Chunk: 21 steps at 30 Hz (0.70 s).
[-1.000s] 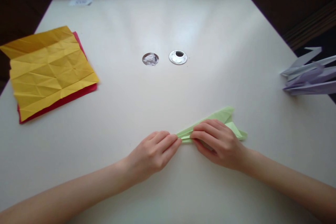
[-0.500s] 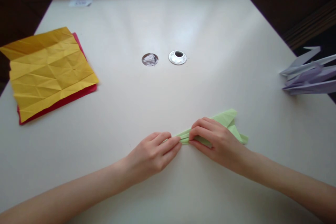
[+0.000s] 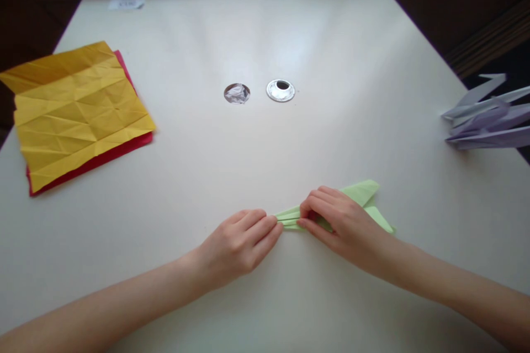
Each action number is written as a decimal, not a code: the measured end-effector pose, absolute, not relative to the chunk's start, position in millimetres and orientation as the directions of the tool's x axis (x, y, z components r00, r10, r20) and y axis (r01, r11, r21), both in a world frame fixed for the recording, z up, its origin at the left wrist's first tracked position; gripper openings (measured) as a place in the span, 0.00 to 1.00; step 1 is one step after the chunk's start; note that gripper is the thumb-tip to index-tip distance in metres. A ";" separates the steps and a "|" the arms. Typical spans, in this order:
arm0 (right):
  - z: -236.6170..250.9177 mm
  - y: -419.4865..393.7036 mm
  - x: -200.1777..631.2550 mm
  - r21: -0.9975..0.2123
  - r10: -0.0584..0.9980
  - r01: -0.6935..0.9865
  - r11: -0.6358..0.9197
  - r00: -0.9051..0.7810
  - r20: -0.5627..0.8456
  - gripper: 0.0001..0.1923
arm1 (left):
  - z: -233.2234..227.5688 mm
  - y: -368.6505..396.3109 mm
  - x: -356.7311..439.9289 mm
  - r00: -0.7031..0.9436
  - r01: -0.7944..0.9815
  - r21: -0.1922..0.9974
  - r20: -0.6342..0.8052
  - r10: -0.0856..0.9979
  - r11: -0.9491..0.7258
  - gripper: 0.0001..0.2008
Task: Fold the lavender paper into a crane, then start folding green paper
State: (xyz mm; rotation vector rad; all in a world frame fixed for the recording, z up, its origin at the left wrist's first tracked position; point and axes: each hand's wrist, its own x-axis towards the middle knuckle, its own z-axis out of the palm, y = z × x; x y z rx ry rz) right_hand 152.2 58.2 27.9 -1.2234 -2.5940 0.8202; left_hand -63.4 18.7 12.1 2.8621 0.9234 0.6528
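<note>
Two hands meet over a pale green folded paper piece (image 3: 361,194) lying flat on the near right part of the white table (image 3: 331,66). It is long and narrow, sharply creased, with a pointed tip toward the left and two angled flaps at the right end. Left hand (image 3: 238,244) has its fingers curled together, fingertips pressing the pointed tip. Right hand (image 3: 345,226) lies over the middle, fingers bunched and pinching the layered edge. Creased yellow sheet (image 3: 78,110) rests on a red sheet (image 3: 103,157) far left; lilac folded models (image 3: 488,118) sit at the right edge; matte paper throughout
</note>
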 end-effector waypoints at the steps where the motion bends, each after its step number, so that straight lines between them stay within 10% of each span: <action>1: 28.0 57.7 152.0 -0.529 0.750 0.669 0.523 -0.655 -0.088 0.07 | 11.5 18.5 -63.4 0.734 0.544 0.176 0.373 0.567 -0.820 0.09; 14: 34.4 64.5 149.9 -0.552 0.702 0.664 0.504 -0.688 -0.186 0.07 | 8.4 18.6 -62.3 0.774 0.537 0.136 0.313 0.550 -0.833 0.12; 21: 34.3 62.8 148.7 -0.545 0.699 0.655 0.523 -0.696 -0.166 0.07 | 11.5 20.7 -61.3 0.726 0.569 0.402 0.162 0.668 -0.717 0.10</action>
